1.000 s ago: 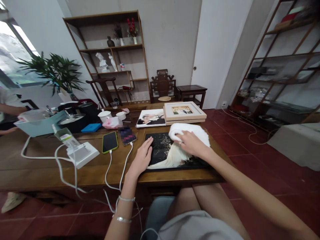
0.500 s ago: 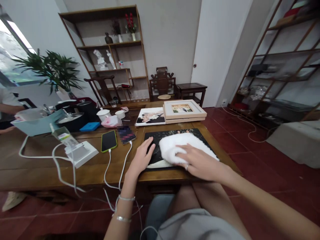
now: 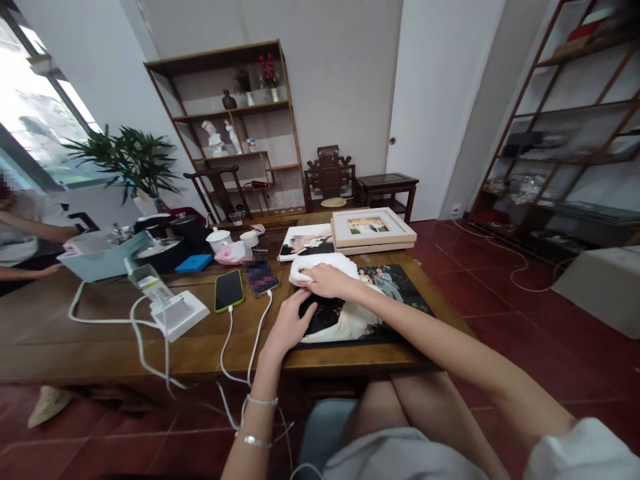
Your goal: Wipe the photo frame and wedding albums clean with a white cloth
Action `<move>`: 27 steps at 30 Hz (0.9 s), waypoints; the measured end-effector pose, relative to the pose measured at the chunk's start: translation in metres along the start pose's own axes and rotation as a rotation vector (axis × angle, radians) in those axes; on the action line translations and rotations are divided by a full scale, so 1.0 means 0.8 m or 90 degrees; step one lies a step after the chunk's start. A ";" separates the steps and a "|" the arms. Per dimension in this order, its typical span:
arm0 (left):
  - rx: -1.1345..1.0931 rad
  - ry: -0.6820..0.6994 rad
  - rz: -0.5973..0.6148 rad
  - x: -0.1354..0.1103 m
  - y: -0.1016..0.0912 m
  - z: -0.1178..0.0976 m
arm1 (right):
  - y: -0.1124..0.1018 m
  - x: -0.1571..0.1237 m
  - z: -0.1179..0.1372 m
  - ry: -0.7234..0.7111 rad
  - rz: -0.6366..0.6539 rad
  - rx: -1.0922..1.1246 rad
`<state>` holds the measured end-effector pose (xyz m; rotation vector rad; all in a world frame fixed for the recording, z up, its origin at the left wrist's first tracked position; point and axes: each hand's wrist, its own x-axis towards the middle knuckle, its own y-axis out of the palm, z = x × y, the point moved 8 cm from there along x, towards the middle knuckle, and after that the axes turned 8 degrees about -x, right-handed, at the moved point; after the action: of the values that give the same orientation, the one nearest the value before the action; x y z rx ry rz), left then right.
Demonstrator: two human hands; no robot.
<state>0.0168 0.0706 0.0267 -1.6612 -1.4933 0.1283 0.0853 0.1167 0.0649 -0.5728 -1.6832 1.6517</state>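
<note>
A large dark photo print lies flat on the wooden table in front of me. My right hand presses a white cloth onto the print's far left corner, fingers closed over the cloth. My left hand rests with fingers spread on the print's near left edge, holding nothing.
Behind the print lie an unframed photo and a stack of light wooden frames. Left of my hands are two phones on white charging cables, a white box, pots and cups. Another person's arm shows at far left.
My right hand swept the white cloth from the print's near middle up to its far left corner, uncovering the people in the picture. My left hand stayed at the left edge.
</note>
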 end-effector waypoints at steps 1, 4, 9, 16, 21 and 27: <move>-0.003 -0.003 0.003 0.000 0.000 0.000 | 0.001 -0.006 -0.004 0.001 -0.005 0.001; -0.006 -0.028 0.012 -0.001 0.002 0.005 | 0.001 -0.045 -0.033 0.015 -0.022 -0.004; -0.018 -0.037 0.003 -0.001 0.001 0.005 | -0.006 -0.128 -0.115 0.092 -0.042 -0.033; -0.018 -0.036 -0.014 0.000 -0.003 0.000 | -0.005 -0.181 -0.139 0.130 -0.058 -0.050; -0.013 -0.040 -0.012 0.000 -0.001 0.000 | -0.005 -0.225 -0.082 0.120 -0.025 -0.009; 0.006 -0.033 -0.004 -0.001 0.001 0.000 | -0.020 -0.260 -0.017 0.032 0.075 0.045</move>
<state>0.0170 0.0700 0.0261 -1.6571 -1.5340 0.1772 0.2345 -0.0282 0.0437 -0.6833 -1.5745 1.7585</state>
